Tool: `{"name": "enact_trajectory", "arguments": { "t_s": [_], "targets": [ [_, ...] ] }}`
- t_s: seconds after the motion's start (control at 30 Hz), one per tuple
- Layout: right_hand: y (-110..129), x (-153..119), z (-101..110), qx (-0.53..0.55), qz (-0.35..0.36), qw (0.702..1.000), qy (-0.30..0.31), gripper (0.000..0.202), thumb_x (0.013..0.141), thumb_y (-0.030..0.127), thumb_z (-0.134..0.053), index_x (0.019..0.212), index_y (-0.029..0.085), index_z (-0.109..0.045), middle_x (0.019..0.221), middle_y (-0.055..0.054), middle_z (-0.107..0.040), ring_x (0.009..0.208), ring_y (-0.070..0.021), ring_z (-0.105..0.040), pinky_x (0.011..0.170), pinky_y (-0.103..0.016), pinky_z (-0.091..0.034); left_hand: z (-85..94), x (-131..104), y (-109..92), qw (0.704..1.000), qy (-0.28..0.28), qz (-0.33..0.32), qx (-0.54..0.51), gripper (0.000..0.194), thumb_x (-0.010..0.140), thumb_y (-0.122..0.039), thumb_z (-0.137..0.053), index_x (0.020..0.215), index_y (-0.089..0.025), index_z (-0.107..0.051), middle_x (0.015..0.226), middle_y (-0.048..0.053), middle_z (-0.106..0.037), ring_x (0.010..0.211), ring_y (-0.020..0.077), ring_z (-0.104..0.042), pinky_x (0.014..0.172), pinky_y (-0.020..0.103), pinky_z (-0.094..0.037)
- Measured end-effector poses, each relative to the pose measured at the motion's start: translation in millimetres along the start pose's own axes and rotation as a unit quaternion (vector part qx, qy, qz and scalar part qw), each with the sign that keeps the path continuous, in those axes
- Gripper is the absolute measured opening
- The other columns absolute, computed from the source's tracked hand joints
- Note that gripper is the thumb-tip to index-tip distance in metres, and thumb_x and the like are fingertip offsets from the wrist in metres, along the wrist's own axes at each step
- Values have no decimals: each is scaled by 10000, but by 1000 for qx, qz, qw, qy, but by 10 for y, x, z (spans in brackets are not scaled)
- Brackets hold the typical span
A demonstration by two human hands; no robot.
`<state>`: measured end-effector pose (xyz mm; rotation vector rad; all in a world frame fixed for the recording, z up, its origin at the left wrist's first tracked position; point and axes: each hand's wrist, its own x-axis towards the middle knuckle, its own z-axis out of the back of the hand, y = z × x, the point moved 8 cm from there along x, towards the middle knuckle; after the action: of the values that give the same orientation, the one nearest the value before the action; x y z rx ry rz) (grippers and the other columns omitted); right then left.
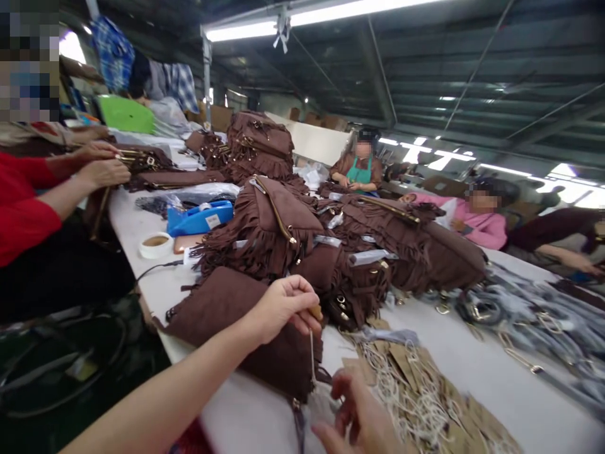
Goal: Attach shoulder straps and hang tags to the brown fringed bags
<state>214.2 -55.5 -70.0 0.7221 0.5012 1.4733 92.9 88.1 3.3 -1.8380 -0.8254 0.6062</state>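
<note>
My left hand [286, 306] is closed in a pinch over a brown handbag [222, 309] lying flat on the table. Between its fingertips is a small tan tag [316, 311], mostly hidden, with a white string [312, 356] hanging down from it. Below and to the right, my right hand [362, 410] is slightly blurred, its fingers curled but apart, near the string's lower end and the bag's zipper pull [296, 403]. Beside that hand spreads a heap of brown paper tags [425, 372] with white strings.
Brown fringed bags [283, 214] pile up beyond my hands. A blue tape dispenser [201, 217] and a tape roll [155, 244] sit at the left. Wrapped straps [543, 315] with metal clasps cover the right side. A co-worker in a red sleeve [28, 202] handles a bag; others sit further back.
</note>
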Motion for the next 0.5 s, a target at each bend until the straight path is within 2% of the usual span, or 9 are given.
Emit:
{"name": "enact_trajectory", "arguments": {
  "t_s": [0.07, 0.13, 0.23, 0.3, 0.37, 0.43, 0.5],
  "targets": [
    [64, -12, -132, -51, 23, 997, 62, 246, 674, 129, -661, 851, 246, -537, 648, 43, -621, 553, -136, -583, 543, -217, -443, -10, 0, -153, 1000, 9, -23, 4, 435, 629, -427, -801, 794, -157, -502, 662, 42, -705, 508, 164, -682, 398, 164, -476],
    [99, -12, -184, -91, 33, 991, 97, 156, 719, 111, -576, 803, 230, -522, 737, 8, -646, 640, -144, -602, 595, -222, -442, -28, 19, -233, 999, 7, -40, 7, 424, 630, -411, -808, 788, -152, -512, 653, 42, -707, 487, 160, -674, 390, 170, -486],
    [85, 7, -195, -108, 1, 987, 121, 112, 753, 107, -515, 774, 217, -506, 724, -2, -632, 677, -153, -596, 622, -229, -431, -115, 78, -245, 998, 4, -61, -4, 411, 635, -404, -807, 771, -154, -510, 634, 35, -696, 467, 154, -662, 381, 170, -484],
    [87, 19, -193, -101, -19, 987, 127, 107, 756, 109, -507, 767, 215, -500, 718, 0, -628, 682, -153, -592, 630, -229, -429, -236, 103, -221, 997, 26, -70, -15, 395, 655, -401, -793, 773, -158, -504, 636, 29, -685, 496, 157, -672, 420, 183, -509],
    [97, 24, -180, -93, -28, 987, 129, 96, 768, 119, -504, 768, 215, -503, 721, 2, -634, 686, -152, -595, 634, -227, -433, -392, 75, -206, 994, 82, -70, 1, 368, 687, -359, -768, 886, -154, -536, 815, 74, -721, 595, 165, -703, 497, 212, -549],
    [92, 21, -132, -95, -32, 987, 123, 68, 781, 151, -527, 774, 218, -521, 715, 8, -642, 673, -152, -600, 626, -226, -440, -471, -22, -243, 985, 136, -78, 76, 511, 710, -278, -742, 1163, -179, -529, 1193, 153, -658, 703, 157, -715, 559, 227, -561],
    [87, 8, -39, -101, -21, 990, 101, 17, 809, 224, -566, 797, 226, -554, 710, 13, -650, 647, -152, -607, 615, -229, -455, -353, -153, -351, 964, 136, -105, 201, 730, 733, -215, -716, 1394, -247, -409, 1395, 172, -524, 798, 159, -707, 614, 237, -560]
  ]
}}
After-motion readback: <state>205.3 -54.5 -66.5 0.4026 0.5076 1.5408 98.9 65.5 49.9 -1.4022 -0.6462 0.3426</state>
